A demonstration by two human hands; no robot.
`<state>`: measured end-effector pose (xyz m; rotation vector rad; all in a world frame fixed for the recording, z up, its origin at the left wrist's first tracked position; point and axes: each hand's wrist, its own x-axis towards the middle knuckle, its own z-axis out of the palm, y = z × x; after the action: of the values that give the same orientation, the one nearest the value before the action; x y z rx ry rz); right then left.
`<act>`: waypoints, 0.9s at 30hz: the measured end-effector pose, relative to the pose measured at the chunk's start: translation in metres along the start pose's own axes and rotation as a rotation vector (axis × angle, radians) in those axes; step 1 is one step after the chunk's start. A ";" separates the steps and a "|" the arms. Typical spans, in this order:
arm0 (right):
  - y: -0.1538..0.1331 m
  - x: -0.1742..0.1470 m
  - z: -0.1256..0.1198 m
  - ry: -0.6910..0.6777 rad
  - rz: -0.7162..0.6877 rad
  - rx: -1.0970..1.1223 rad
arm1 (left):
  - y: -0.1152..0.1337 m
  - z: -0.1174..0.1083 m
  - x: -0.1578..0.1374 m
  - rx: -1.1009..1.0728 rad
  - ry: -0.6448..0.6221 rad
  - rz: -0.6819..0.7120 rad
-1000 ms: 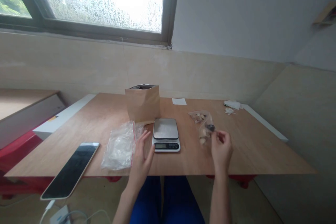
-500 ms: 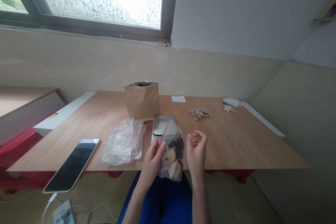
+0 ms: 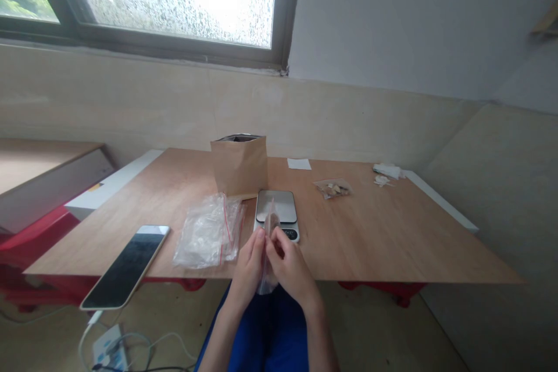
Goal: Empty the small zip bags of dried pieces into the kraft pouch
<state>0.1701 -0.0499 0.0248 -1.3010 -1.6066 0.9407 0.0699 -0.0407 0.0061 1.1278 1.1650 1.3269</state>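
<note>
A clear zip-lock bag is held edge-on over my lap, at the table's front edge. My left hand pinches it from the left, and my right hand pinches it from the right, with the fingertips of both close together. Most of the bag's contents are hidden by my hands and by its turned side. Just behind it, a digital kitchen scale with a metal top lies on the table, its display partly covered by my right hand. A stack of empty clear zip-lock bags lies left of the scale.
Behind the scale stands an open brown paper pouch. A filled zip-lock bag lies right of it, near a white paper. A phone with a cable overhangs the front left edge. Crumpled white material lies at the back right.
My right hand has moved left and taken hold of the bag. The bag has turned from its broad face to edge-on, uncovering more of the scale. The view has shifted slightly.
</note>
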 end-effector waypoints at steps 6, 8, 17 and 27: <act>0.006 0.003 0.002 0.016 0.002 -0.004 | 0.000 0.000 0.004 0.097 -0.056 0.051; 0.009 0.005 0.003 0.029 0.010 0.000 | -0.001 0.001 0.005 0.113 -0.055 0.067; 0.011 0.002 0.003 -0.015 -0.011 -0.025 | -0.008 -0.005 0.005 0.103 -0.113 -0.052; 0.017 0.007 0.007 0.078 -0.038 0.036 | -0.004 -0.002 0.005 0.163 -0.048 0.146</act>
<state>0.1688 -0.0399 0.0075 -1.2632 -1.5418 0.8817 0.0682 -0.0361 0.0016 1.3778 1.1904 1.3253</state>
